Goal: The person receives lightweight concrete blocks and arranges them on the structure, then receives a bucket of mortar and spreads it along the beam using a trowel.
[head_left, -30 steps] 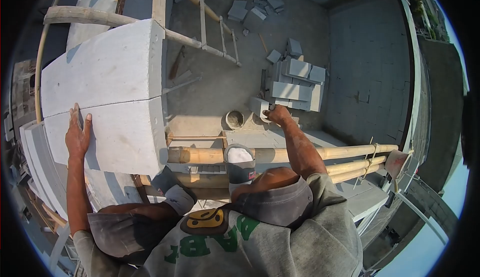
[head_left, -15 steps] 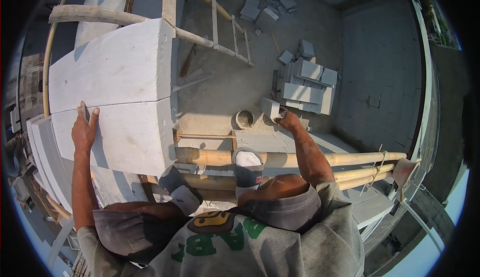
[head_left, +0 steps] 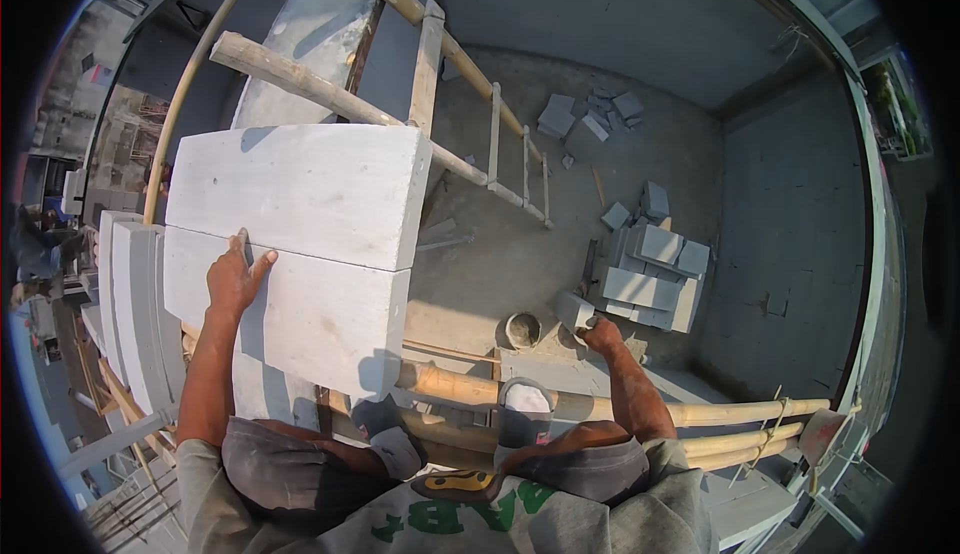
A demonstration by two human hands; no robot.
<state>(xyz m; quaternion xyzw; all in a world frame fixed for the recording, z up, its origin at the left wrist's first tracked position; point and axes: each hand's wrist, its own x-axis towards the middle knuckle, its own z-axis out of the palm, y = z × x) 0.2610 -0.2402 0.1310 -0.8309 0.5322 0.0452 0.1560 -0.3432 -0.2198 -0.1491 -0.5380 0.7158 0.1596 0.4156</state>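
Observation:
My left hand (head_left: 236,276) lies on the lower of two large white lightweight concrete blocks (head_left: 330,309), its thumb and fingers spread near the seam. The other white block (head_left: 300,179) butts against it along that narrow joint. My right hand (head_left: 602,335) is curled, reaching out over the bamboo poles; what it grips, if anything, I cannot make out. Just beside its fingers in the view shows a small pale block-shaped piece (head_left: 574,309); whether the hand touches it is unclear. To the left of that appears a round bucket (head_left: 522,331) with grey contents.
Bamboo poles (head_left: 720,414) run past my feet. A bamboo ladder (head_left: 494,134) slopes above the floor. Stacked blocks (head_left: 640,289) and broken pieces (head_left: 600,114) lie on the floor below. More upright blocks (head_left: 140,304) stand at left. A grey block wall (head_left: 785,224) rises at right.
The view has tilted, so the scene sits lower and farther right. My left hand stays on the block near the seam. My right hand remains curled by the small pale piece, shifted slightly.

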